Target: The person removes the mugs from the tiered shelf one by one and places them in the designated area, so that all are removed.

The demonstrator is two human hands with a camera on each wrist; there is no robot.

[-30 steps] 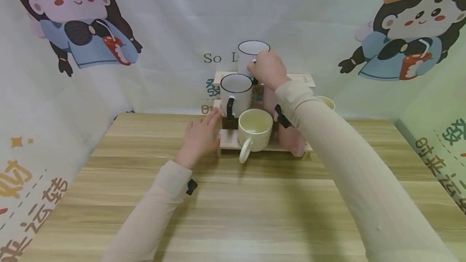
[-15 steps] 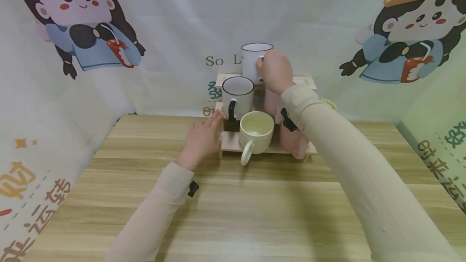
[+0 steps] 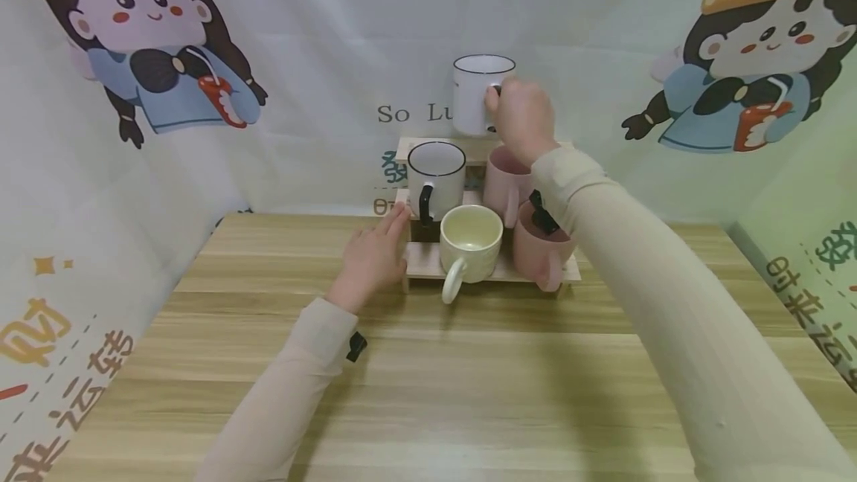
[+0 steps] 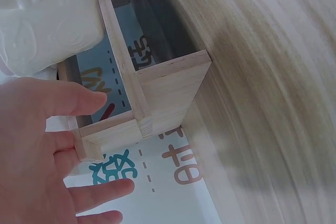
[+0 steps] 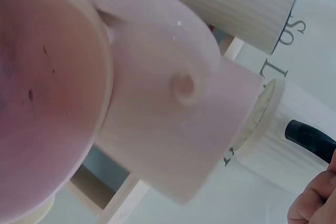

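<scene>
My right hand (image 3: 525, 117) grips the black handle of a white enamel-style mug (image 3: 474, 99) with a dark rim. That mug is upright at the top tier of the small wooden rack (image 3: 422, 266); in the right wrist view its base (image 5: 257, 116) shows. My left hand (image 3: 371, 259) touches the rack's left side with fingers extended, and in the left wrist view the fingers (image 4: 100, 195) spread beside the rack's end. On the middle tier stand another white mug (image 3: 438, 184) and a pink mug (image 3: 502, 184). A cream mug (image 3: 471, 251) and a second pink mug (image 3: 538, 255) occupy the bottom tier.
The rack stands near the back of a wood-grain table (image 3: 428, 393). Printed cloth (image 3: 335, 36) hangs behind it and along both sides. My right forearm passes over the rack's right end. Handles of the lower mugs stick out toward the front.
My right hand has moved the white mug rightward, then up from the top tier. The pink mug below it has come into fuller view. My left hand has stayed at the rack.
</scene>
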